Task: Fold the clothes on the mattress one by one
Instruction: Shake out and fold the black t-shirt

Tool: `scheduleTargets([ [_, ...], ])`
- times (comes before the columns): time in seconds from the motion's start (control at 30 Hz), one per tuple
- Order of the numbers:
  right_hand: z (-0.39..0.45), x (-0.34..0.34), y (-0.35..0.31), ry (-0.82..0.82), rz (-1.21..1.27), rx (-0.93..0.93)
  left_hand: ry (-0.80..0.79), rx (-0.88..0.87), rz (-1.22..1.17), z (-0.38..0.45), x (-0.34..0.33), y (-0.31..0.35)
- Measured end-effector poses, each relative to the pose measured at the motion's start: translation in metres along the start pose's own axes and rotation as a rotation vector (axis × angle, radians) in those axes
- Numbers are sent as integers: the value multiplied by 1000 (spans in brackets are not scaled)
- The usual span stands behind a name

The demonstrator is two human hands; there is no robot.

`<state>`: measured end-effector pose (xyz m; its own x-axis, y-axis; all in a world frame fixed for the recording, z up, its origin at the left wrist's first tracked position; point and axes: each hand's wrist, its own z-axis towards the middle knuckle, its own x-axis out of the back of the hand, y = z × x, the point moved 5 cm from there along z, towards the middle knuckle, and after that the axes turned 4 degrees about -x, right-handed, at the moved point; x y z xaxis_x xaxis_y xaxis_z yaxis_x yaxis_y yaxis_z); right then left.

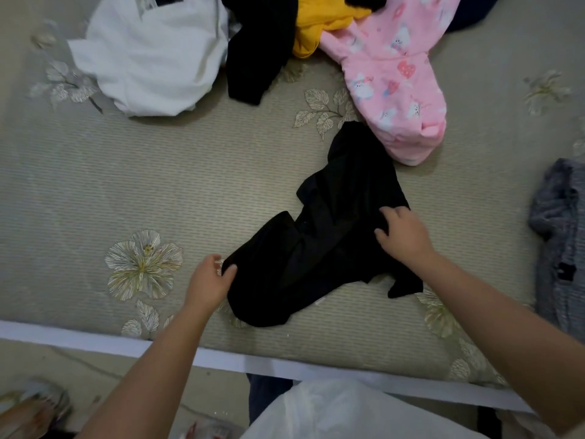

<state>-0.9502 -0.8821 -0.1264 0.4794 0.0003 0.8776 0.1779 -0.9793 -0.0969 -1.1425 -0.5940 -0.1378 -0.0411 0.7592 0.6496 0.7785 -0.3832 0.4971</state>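
A crumpled black garment (326,236) lies in the middle of the floral mattress (126,185), near its front edge. My left hand (210,280) pinches the garment's left edge between thumb and fingers. My right hand (403,232) grips a fold at the garment's right side, fingers curled into the cloth. Unfolded clothes lie at the back: a white garment (152,55), another black garment (256,49), a yellow one (319,23) and a pink printed fleece piece (399,77).
A grey knitted garment (560,236) lies at the mattress's right edge. A white band (221,356) marks the mattress's front edge. Below it are the floor and a foot in a sandal (31,410) at the lower left.
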Motion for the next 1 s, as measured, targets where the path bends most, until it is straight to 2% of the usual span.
scheduleTargets([
  [0.1,-8,-19,-5,-3,-115,68,-73,-21,19,-7,-15,-18],
  [0.27,0,-23,25,-56,-94,-131,-113,56,-14,-6,-28,-39],
  [0.4,-3,-9,25,-63,143,48,-41,48,-60,-3,-35,-31],
  [0.57,-10,22,39,92,214,38,108,77,-388,5,-7,-13],
  [0.7,-14,49,74,181,180,-131,19,14,-557,19,20,17],
  [0.77,-19,53,92,143,123,-224,-5,-22,-568,32,14,48],
  [0.9,-29,48,128,90,111,-456,103,-134,-785,50,-15,124],
  [1.0,-29,40,149,5,119,-655,85,-241,-750,48,-37,138],
])
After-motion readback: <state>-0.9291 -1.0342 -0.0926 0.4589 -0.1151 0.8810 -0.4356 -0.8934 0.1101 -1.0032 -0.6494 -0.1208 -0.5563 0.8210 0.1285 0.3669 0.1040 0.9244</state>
